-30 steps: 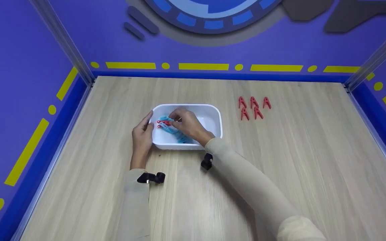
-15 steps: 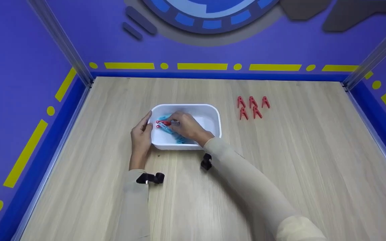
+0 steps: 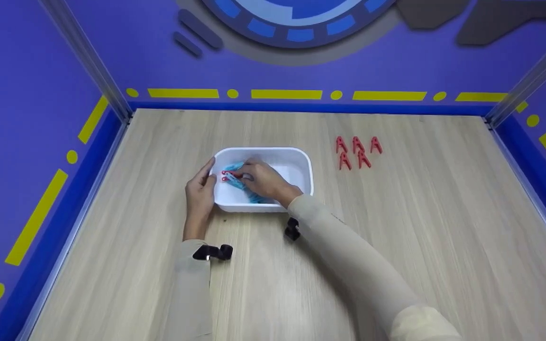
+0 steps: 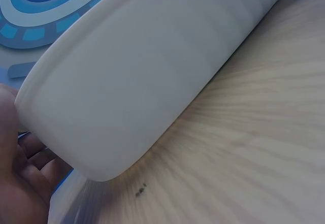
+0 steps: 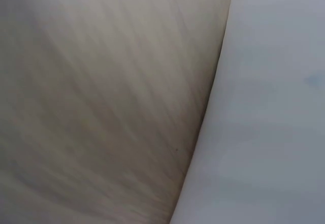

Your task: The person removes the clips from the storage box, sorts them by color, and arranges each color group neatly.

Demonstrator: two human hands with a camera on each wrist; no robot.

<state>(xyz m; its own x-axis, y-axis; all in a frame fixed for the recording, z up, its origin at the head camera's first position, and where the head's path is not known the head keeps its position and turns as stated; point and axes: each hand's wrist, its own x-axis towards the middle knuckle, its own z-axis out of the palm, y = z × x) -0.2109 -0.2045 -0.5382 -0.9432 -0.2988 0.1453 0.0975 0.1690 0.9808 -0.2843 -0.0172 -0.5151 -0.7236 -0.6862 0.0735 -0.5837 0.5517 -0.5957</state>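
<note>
well, the right hand point(image 3: 267, 180) pinches a red clothespin point(image 3: 227, 173) amid blue clothespins point(image 3: 236, 183); the left hand point(image 3: 200, 194) clasps the white tub point(image 3: 297, 173) with curled fingers.

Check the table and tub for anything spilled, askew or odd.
One small oddity: a dark mark on the wooden tabletop by the front left corner of the white tub; stain or damage, I cannot tell. No spill shows, and the five red clips lie in two neat rows.
</note>
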